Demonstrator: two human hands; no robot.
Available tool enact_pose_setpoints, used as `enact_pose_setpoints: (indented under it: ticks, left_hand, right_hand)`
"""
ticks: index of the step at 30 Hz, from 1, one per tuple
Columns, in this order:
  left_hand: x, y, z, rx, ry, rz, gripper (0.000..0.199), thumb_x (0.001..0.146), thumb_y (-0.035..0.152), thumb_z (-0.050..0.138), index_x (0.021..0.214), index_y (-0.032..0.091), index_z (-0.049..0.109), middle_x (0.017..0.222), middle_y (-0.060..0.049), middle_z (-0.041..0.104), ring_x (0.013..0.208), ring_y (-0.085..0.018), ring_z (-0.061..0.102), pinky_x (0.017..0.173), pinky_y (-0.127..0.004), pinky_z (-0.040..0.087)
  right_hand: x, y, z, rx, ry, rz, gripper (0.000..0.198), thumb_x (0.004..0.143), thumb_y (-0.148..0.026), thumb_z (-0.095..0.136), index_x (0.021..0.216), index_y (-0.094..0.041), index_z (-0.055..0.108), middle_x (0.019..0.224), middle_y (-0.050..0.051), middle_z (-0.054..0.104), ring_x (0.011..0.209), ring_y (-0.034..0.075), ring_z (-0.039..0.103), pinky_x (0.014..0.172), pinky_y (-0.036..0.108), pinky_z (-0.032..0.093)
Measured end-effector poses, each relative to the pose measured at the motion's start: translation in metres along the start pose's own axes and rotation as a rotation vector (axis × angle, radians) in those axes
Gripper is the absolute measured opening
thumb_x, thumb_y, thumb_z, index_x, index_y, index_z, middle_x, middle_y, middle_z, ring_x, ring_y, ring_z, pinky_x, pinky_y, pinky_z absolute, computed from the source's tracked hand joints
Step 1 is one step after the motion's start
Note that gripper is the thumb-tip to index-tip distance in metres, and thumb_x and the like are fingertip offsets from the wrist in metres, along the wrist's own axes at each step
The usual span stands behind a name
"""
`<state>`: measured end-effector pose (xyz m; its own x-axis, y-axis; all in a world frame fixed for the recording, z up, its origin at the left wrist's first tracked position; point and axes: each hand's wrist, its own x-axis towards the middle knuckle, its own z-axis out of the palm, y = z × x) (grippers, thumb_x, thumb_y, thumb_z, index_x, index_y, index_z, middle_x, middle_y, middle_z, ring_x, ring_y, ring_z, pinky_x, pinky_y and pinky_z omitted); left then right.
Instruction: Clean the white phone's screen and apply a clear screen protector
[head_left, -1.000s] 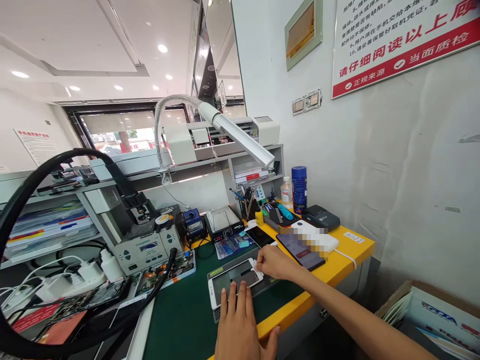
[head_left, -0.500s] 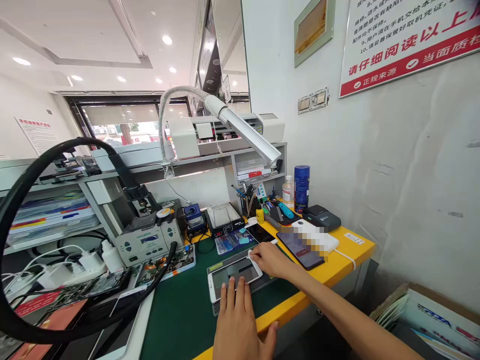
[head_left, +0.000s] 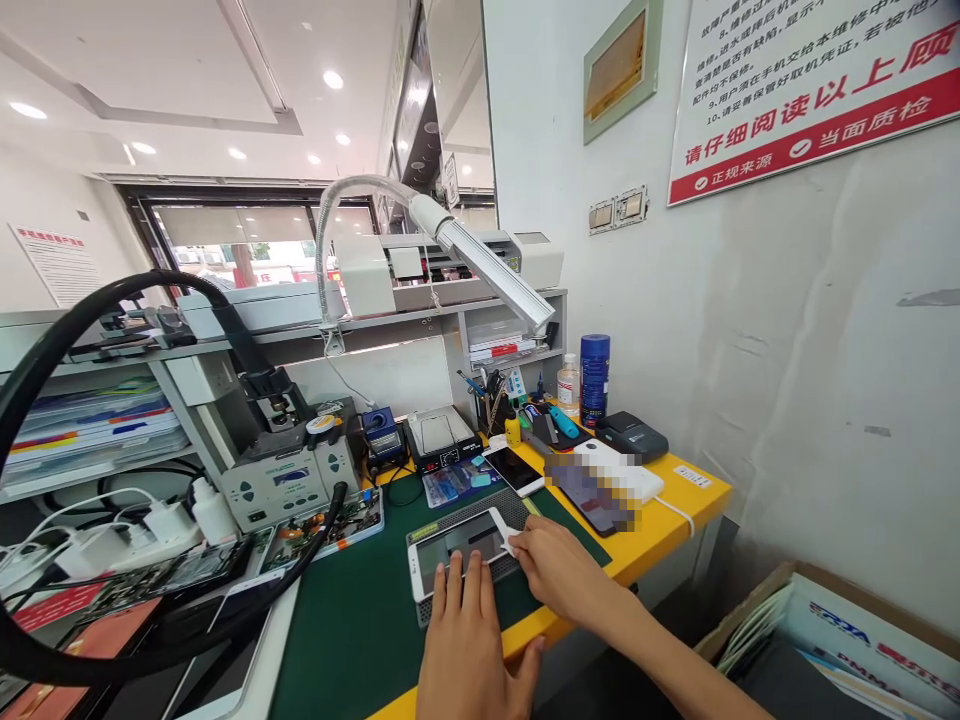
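A white smartphone point(head_left: 429, 556) lies face up on a dark perforated pad point(head_left: 444, 519), on a green mat. My left hand point(head_left: 469, 628) lies flat, its fingers stretched over the phone's near edge and screen and its thumb apart. At the phone's right end, my right hand point(head_left: 553, 562) is closed in a pinch on a small white piece point(head_left: 508, 541), whose kind I cannot make out. That piece touches the phone's right edge, and the fingers hide part of it.
Behind the pad lie another phone point(head_left: 514, 470), a dark phone point(head_left: 592, 492) and a white device with a cable point(head_left: 622, 470). A hot-air station point(head_left: 292, 484) and circuit boards point(head_left: 319, 530) stand left. A black hose point(head_left: 90, 680) loops across the left front.
My right hand has moved nearer to me along the phone's right end, with the white piece in its fingers. My left hand stays on the phone. The view has shifted slightly.
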<state>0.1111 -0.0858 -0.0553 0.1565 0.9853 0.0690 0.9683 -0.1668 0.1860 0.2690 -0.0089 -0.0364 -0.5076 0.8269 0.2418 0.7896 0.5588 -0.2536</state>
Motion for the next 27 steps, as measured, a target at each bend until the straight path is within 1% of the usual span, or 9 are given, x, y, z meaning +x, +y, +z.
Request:
enact_pose_setpoints:
  ticks: [3,7,11,13,16,20,24,27]
  left_hand:
    - [0.0,0.0,-0.001,-0.002,-0.011,0.014,0.093,0.084,0.073,0.039,0.151,0.009,0.032,0.159,-0.01,0.022,0.147,-0.04,0.015,0.12,-0.057,0.017]
    - [0.0,0.001,-0.004,-0.001,0.015,0.015,0.094,0.085,0.076,0.034,0.149,0.007,0.036,0.157,-0.012,0.025,0.146,-0.041,0.017,0.12,-0.058,0.017]
    - [0.0,0.002,-0.005,-0.012,0.0,0.018,0.095,0.085,0.076,0.034,0.149,0.006,0.036,0.157,-0.013,0.024,0.146,-0.041,0.016,0.121,-0.058,0.016]
    - [0.0,0.002,-0.006,-0.024,-0.02,0.021,0.095,0.085,0.076,0.034,0.15,0.007,0.032,0.158,-0.012,0.021,0.147,-0.041,0.012,0.121,-0.058,0.015]
    - [0.0,0.0,-0.004,-0.049,-0.043,0.028,0.094,0.086,0.075,0.034,0.151,0.007,0.028,0.159,-0.012,0.017,0.146,-0.043,0.009,0.12,-0.06,0.015]
    - [0.001,-0.004,0.0,-0.073,-0.018,0.046,0.094,0.086,0.072,0.039,0.152,0.006,0.027,0.158,-0.015,0.015,0.146,-0.044,0.006,0.12,-0.062,0.013]
    - [0.001,-0.005,0.003,-0.106,-0.023,0.046,0.093,0.085,0.069,0.042,0.152,0.007,0.025,0.159,-0.015,0.015,0.146,-0.044,0.007,0.12,-0.061,0.012]
    - [0.001,-0.006,0.005,-0.111,-0.005,0.052,0.093,0.084,0.065,0.045,0.153,0.007,0.023,0.159,-0.016,0.015,0.146,-0.044,0.007,0.121,-0.06,0.013]
  right_hand:
    - [0.011,0.003,0.0,-0.02,-0.013,0.009,0.029,0.095,-0.014,0.043,0.081,-0.016,0.068,0.087,0.01,0.064,0.08,0.019,0.061,0.064,0.026,0.032]
    - [0.033,0.007,-0.002,-0.066,-0.053,0.006,0.028,0.096,-0.017,0.046,0.078,-0.016,0.068,0.086,0.009,0.067,0.082,0.019,0.062,0.064,0.025,0.031]
    - [0.054,0.008,-0.004,-0.116,-0.096,-0.02,0.028,0.094,-0.013,0.046,0.078,-0.014,0.069,0.087,0.01,0.068,0.083,0.019,0.062,0.065,0.025,0.031]
    - [0.062,0.006,-0.006,-0.14,-0.109,-0.06,0.027,0.093,-0.011,0.045,0.08,-0.013,0.069,0.088,0.012,0.067,0.086,0.021,0.062,0.068,0.026,0.033]
    - [0.071,0.003,-0.006,-0.177,-0.14,-0.139,0.022,0.087,-0.007,0.049,0.083,-0.011,0.07,0.093,0.015,0.067,0.091,0.024,0.062,0.073,0.028,0.036]
    - [0.079,-0.006,-0.005,-0.225,-0.185,-0.236,0.022,0.083,-0.004,0.05,0.086,-0.009,0.071,0.097,0.017,0.066,0.093,0.026,0.062,0.075,0.03,0.04]
    - [0.087,-0.024,-0.005,-0.259,-0.226,-0.323,0.018,0.082,-0.007,0.053,0.084,-0.009,0.071,0.097,0.018,0.066,0.094,0.028,0.062,0.073,0.031,0.044]
    - [0.094,-0.042,-0.005,-0.275,-0.261,-0.389,0.015,0.081,-0.009,0.057,0.083,-0.008,0.072,0.095,0.018,0.067,0.093,0.029,0.063,0.075,0.031,0.046]
